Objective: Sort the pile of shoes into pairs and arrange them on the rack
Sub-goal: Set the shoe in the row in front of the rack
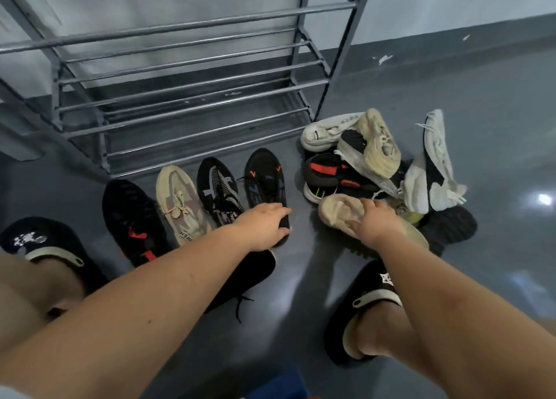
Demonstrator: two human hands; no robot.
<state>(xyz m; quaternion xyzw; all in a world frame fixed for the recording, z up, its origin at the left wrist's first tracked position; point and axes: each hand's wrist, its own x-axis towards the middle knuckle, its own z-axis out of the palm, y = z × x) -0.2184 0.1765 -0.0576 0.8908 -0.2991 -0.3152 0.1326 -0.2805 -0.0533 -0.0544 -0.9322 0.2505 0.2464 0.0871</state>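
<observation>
Left hand rests on black shoe heel, fingers flat. Right hand grips tan shoe by pile. Lift slow, match tan shoe in row left of pile.

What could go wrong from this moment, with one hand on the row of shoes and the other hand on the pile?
1. The right hand holds a beige shoe at the foot of the pile; pulling it may topple shoes stacked above.
2. The row holds unlike shoes: the beige sneaker lies between black ones, so mismatches are possible.
3. The left hand on the black shoe may nudge the row.
</observation>
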